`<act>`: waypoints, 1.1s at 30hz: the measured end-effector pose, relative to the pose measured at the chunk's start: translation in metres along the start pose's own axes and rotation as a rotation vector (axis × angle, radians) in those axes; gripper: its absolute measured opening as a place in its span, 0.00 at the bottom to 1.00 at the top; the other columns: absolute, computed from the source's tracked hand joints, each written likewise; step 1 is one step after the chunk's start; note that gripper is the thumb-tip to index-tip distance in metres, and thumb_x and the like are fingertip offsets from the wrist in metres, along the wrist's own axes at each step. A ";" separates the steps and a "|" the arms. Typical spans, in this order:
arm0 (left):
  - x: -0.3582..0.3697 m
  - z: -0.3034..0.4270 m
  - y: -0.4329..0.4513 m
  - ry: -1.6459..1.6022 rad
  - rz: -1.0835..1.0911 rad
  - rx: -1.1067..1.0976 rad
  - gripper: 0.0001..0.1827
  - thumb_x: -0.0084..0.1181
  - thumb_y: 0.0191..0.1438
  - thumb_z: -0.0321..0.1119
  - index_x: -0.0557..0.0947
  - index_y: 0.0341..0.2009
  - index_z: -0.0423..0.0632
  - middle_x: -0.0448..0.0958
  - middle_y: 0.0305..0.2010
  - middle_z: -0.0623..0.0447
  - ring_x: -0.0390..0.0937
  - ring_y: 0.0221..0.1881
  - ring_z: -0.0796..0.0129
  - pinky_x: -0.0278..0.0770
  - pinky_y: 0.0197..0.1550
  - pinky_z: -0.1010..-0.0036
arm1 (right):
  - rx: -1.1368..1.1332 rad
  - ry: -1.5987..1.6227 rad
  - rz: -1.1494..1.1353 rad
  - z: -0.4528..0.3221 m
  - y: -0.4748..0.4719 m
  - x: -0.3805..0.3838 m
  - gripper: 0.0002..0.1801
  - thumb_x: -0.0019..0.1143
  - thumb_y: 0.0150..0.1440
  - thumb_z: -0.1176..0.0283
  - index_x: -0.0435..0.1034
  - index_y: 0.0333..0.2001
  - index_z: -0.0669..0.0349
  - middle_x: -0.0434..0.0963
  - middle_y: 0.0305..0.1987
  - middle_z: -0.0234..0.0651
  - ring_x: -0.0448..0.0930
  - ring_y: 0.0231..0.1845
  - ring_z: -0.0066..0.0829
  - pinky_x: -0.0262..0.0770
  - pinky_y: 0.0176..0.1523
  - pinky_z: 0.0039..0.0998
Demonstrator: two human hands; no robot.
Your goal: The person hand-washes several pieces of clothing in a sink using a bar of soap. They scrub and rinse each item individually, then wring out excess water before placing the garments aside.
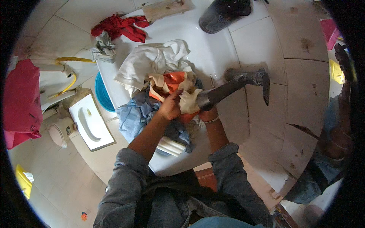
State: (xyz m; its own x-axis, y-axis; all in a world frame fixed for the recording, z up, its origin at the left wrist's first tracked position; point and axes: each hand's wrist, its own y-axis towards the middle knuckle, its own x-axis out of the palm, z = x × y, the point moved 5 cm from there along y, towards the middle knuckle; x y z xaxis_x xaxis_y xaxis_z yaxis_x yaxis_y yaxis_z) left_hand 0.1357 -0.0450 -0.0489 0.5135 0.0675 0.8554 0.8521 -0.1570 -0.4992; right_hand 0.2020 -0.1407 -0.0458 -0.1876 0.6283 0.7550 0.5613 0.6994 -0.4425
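Note:
My left hand (170, 106) is closed on a bunched orange and cream cloth (190, 100), with the thumb on top. At the cloth's other end, my right hand (209, 114) grips it from below the dark metal tap (222, 92); the spout hides part of its fingers. The cloth lies just under the spout's mouth, above a white ceramic washbasin (199, 50). Beyond it is a crumpled white garment (151, 58). Blue cloth (137, 111) is heaped beside and below my left hand, over the basin's left side.
A red cloth (122, 27), a grey rag (104, 48), a wooden block (166, 10) and a dark cylindrical container (223, 17) sit around the far rim. To the left are a blue basin (102, 94), a white squat toilet (91, 122), a pail (60, 131) and a pink bag (22, 105).

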 end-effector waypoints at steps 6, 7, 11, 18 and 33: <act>-0.009 0.012 -0.037 0.073 0.134 0.194 0.21 0.35 0.58 0.41 0.64 0.53 0.47 0.65 0.54 0.49 0.63 0.55 0.57 0.58 0.57 0.62 | 0.092 -0.098 0.027 0.016 0.009 -0.021 0.16 0.55 0.50 0.61 0.67 0.40 0.56 0.72 0.43 0.31 0.72 0.44 0.29 0.67 0.52 0.34; -0.009 0.013 -0.038 0.061 0.134 0.230 0.21 0.35 0.58 0.41 0.64 0.53 0.47 0.65 0.54 0.49 0.63 0.55 0.58 0.58 0.57 0.62 | 0.082 -0.048 -0.048 0.016 0.009 -0.020 0.17 0.54 0.50 0.60 0.67 0.41 0.56 0.72 0.43 0.32 0.72 0.45 0.29 0.67 0.52 0.34; -0.006 0.016 -0.037 -0.070 0.007 0.251 0.22 0.37 0.58 0.43 0.63 0.54 0.47 0.64 0.55 0.49 0.61 0.56 0.58 0.56 0.59 0.62 | -0.058 -0.583 -0.010 0.003 0.006 -0.027 0.20 0.59 0.46 0.64 0.65 0.42 0.58 0.71 0.44 0.35 0.72 0.46 0.31 0.68 0.51 0.34; 0.004 0.017 -0.045 0.227 -0.034 0.236 0.27 0.33 0.58 0.50 0.55 0.59 0.51 0.58 0.60 0.51 0.58 0.58 0.61 0.57 0.58 0.63 | 0.130 -0.134 0.011 -0.004 -0.011 -0.016 0.24 0.62 0.43 0.73 0.63 0.45 0.60 0.70 0.45 0.37 0.71 0.47 0.33 0.68 0.51 0.34; 0.008 0.015 -0.017 0.754 0.437 0.417 0.21 0.44 0.56 0.43 0.71 0.46 0.38 0.73 0.43 0.47 0.70 0.42 0.69 0.69 0.42 0.76 | -0.305 -1.227 0.488 -0.016 -0.005 0.037 0.10 0.47 0.55 0.68 0.68 0.35 0.65 0.74 0.33 0.41 0.74 0.37 0.37 0.68 0.42 0.31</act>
State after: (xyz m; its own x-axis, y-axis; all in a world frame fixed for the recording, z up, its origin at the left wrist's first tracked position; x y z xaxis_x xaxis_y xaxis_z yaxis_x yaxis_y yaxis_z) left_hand 0.1270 -0.0267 -0.0361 0.7183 -0.5866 0.3740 0.6429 0.3543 -0.6791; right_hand 0.2047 -0.1260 -0.0078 -0.4218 0.7970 -0.4323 0.9015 0.3178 -0.2936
